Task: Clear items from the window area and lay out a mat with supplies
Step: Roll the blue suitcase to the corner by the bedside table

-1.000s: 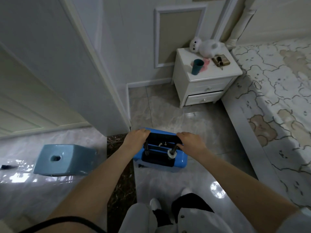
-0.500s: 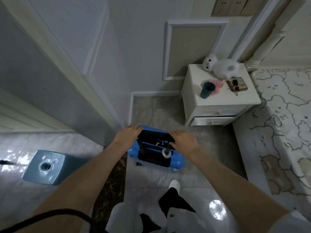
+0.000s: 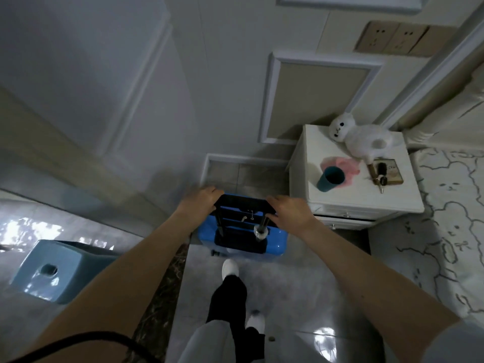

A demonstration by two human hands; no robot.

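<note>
Bed: patterned cover, far right, cut off by the frame edge.

Nightstand: white, just beside the bed, against the wall. It carries a plush toy, a teal cup, a pink patch under the cup and a small box with keys.

Stool: light blue, on the floor to my left, well apart from the case.

Suitcase: blue, upright on the tile in front of my feet, between the door panel and the nightstand. This is the item I am moving.

Handle: black telescopic bar, raised above the case.

Left hand: fingers curled over the left end of the handle.

Right hand: resting on the right end of the handle, fingers wrapped over it.

Risks, my judgement: the case sits near the nightstand corner, so a push to the right could knock it and tip the cup. The door edge on the left is close, and the wheels could catch on the dark floor strip.

Not readable: the wheels, mostly hidden under the case; the window and the mat, both out of view; the pink patch, cloth or spill I cannot tell.
</note>
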